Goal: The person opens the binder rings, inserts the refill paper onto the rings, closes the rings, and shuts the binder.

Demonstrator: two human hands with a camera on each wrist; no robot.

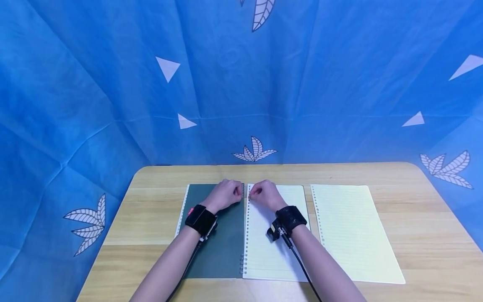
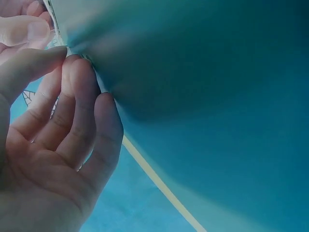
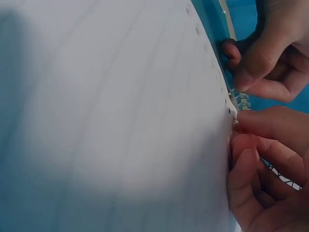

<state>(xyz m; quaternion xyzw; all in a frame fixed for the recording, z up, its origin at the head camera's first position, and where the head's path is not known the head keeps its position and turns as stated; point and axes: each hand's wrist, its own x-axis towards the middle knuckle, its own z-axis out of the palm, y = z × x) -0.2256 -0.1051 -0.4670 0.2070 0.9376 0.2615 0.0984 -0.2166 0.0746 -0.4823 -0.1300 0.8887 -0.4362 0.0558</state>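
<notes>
A ring-bound notebook lies spread in the head view, its dark green cover [image 1: 222,251] on the left and white lined paper [image 1: 262,247] on the right. Clear binding rings [image 1: 242,264] show along the lower part between them. My left hand [image 1: 226,193] is at the top of the cover's inner edge, thumb and fingertips pinching that edge in the left wrist view. Beside it, my right hand [image 1: 265,195] pinches the top corner of the paper's punched edge. In the right wrist view a short length of pale rings [image 3: 243,100] shows just above its fingertips.
A separate cream lined sheet stack [image 1: 352,230] with punched holes lies to the right on the wooden table [image 1: 124,260]. Behind the table hangs a blue curtain [image 1: 226,84] with leaf prints. Black wrist straps [image 1: 201,220] with cables run along both forearms.
</notes>
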